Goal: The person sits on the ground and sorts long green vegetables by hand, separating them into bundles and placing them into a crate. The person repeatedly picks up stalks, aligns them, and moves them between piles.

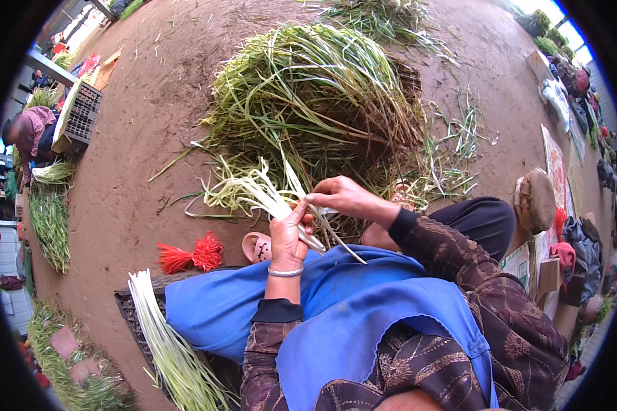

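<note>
My left hand [289, 234], with a metal bracelet at the wrist, is closed around a small bunch of whitish leafy stalks [267, 198], which look like blanched chives. The white ends point toward my lap. Just right of it, my right hand [347, 198] pinches a single thin stalk [339, 239] between thumb and finger. In front of both hands lies a large heap of uncleaned green stalks [308, 87] with brown, dry bases. A blue apron [349, 267] covers my lap. To my left, a bundle of white-ended stalks [159, 329] rests on a dark plastic crate [128, 303].
Red plastic ties [193, 254] lie on the dirt floor by my left knee. Loose leaf scraps [457, 138] are scattered right of the heap. A co-worker [31, 128] bends near a crate [79, 113] at far left. A round stool [536, 201] stands at right.
</note>
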